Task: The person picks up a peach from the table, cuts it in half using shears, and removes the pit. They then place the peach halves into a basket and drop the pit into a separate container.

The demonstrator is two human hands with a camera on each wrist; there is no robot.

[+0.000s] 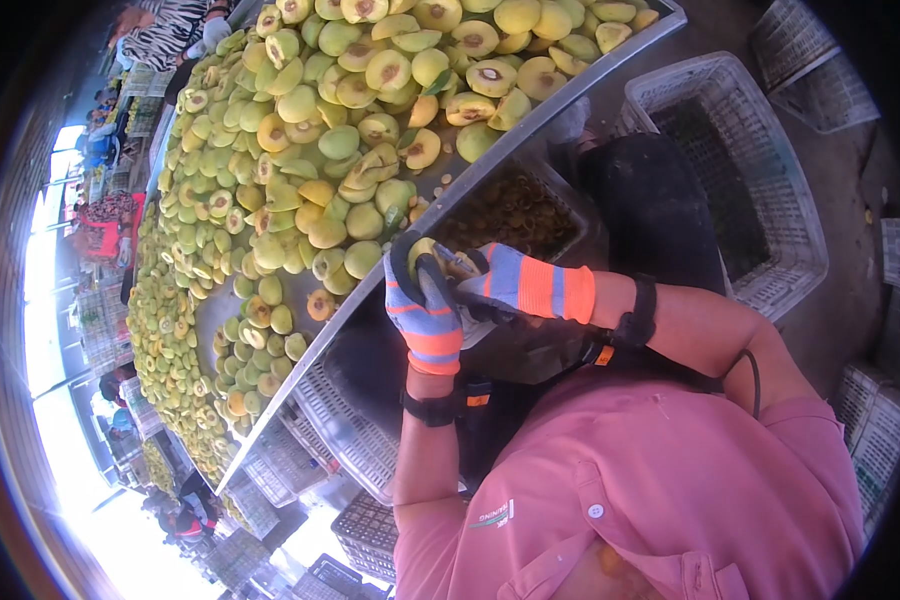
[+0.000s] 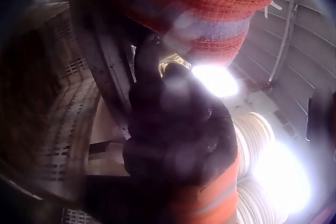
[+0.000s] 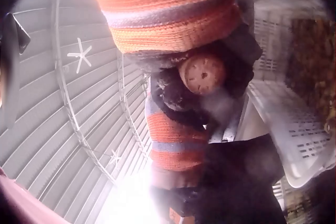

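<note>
My gloved left hand point(image 1: 425, 310) holds a yellow-green stone fruit point(image 1: 422, 252) just past the metal table edge. Close against it, my gloved right hand point(image 1: 515, 282) grips a tool with a wooden handle; its round tan butt end point(image 3: 203, 74) shows in the right wrist view. In the head view a metal part point(image 1: 444, 259) of the tool meets the fruit, and the fingers hide the rest. A bit of yellow fruit point(image 2: 170, 64) shows between the dark glove fingers point(image 2: 178, 113) in the left wrist view.
The metal-edged table point(image 1: 560, 105) bears a big heap of halved fruit point(image 1: 300, 105), some with brown stones. Below its edge stands a bin of brown pits point(image 1: 520, 210). White plastic crates point(image 1: 805, 190) stand to the right and under the table. Other people point(image 1: 105, 225) work along the far side.
</note>
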